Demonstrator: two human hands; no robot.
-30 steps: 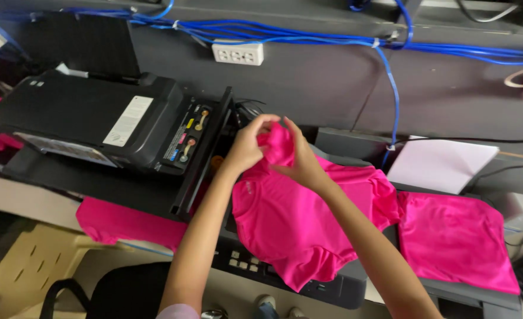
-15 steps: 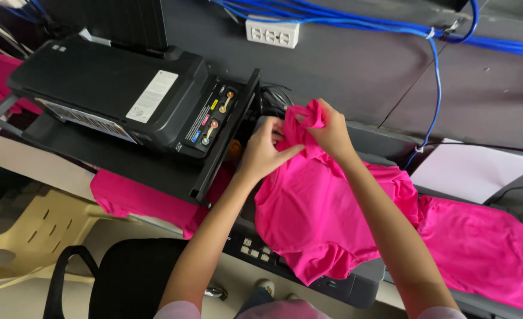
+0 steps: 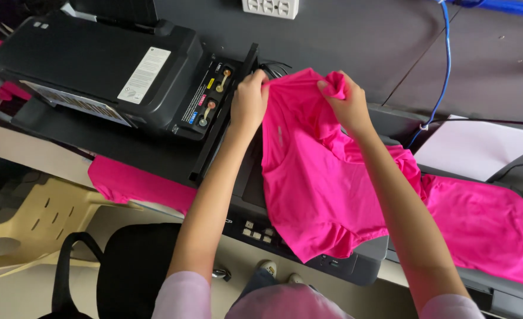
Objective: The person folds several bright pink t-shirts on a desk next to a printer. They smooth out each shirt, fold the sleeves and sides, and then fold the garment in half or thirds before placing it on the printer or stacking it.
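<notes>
A bright pink shirt (image 3: 314, 183) lies spread over a dark machine (image 3: 356, 266) with a button panel at its front. My left hand (image 3: 249, 100) grips the shirt's upper left edge, next to the black printer (image 3: 96, 65). My right hand (image 3: 341, 100) pinches bunched fabric at the shirt's top, to the right of the left hand. Both hands hold the cloth taut between them, above the machine's back edge.
More pink cloth (image 3: 486, 224) lies to the right, and another pink piece (image 3: 131, 183) hangs under the printer shelf. White paper (image 3: 474, 147) lies at right. A blue cable (image 3: 444, 71) runs down the dark wall. A black chair (image 3: 119, 272) and a beige plastic chair (image 3: 43, 218) stand below.
My hands have moved apart along the shirt's top edge, spreading the bunched fabric wider. The view has shifted closer and to the right.
</notes>
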